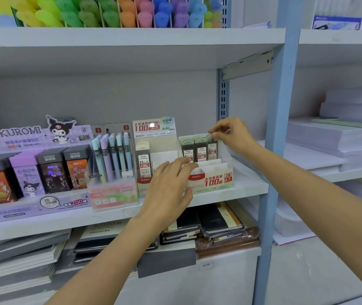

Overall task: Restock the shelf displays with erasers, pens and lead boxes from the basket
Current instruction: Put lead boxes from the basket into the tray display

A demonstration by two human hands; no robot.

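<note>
A cardboard 0.7 lead display (210, 180) stands at the right end of the middle shelf (248, 188), with three rows of green-capped lead boxes (199, 148) at its back. My right hand (232, 134) pinches the top of the rightmost lead box (212, 146) in that display. My left hand (171, 186) rests with straight fingers on the display's front left corner. To the left stands a 0.5 lead display (153, 133) with one stack of lead boxes (143, 161). The basket is out of view.
A clear stand of pastel mechanical pencils (111, 155) and a purple Kuromi lead display (28, 170) fill the shelf's left part. Notebooks (217, 225) lie on the shelf below. A blue upright (279, 128) borders the bay on the right, with paper stacks (333, 137) beyond.
</note>
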